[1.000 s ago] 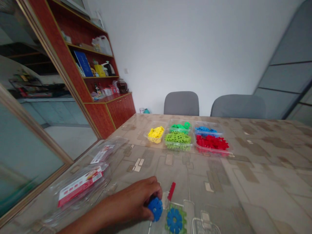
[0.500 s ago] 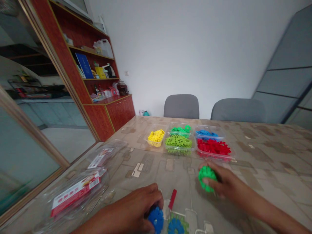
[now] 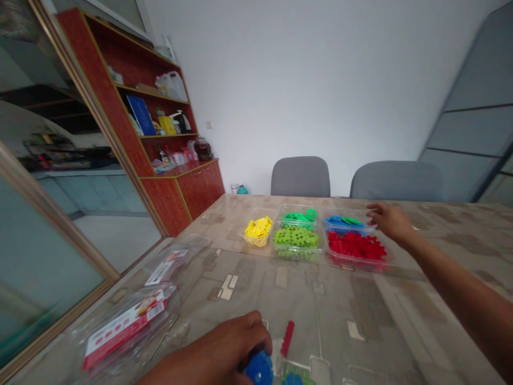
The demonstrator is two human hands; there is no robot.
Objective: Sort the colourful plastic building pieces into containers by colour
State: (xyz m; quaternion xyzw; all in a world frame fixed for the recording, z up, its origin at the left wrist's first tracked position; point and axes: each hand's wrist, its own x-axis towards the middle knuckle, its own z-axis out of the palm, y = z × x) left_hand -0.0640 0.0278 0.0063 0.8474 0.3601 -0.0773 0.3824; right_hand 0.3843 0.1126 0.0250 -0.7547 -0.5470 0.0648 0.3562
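My left hand (image 3: 224,353) is at the near table edge, fingers curled round a blue toothed disc (image 3: 259,369). A red stick piece (image 3: 287,331) lies just right of it, beside a green piece (image 3: 294,377) cut off by the frame's bottom. My right hand (image 3: 390,221) reaches far across the table, fingers loosely apart and holding nothing, just right of the tray of blue pieces (image 3: 339,220). A green piece (image 3: 352,220) lies on that tray. In front of it stands the tray of red pieces (image 3: 356,247).
Trays of yellow (image 3: 257,228), light green (image 3: 296,237) and dark green pieces (image 3: 298,216) stand left of the blue and red ones. Clear plastic packets (image 3: 128,321) lie at the near left. Two grey chairs (image 3: 300,176) (image 3: 396,181) stand behind the table, a red shelf cabinet (image 3: 160,133) at left.
My right hand came into view holding a green disc, moved out to the far trays and now holds nothing; a green piece lies on the blue tray. My left hand stayed on the blue disc.
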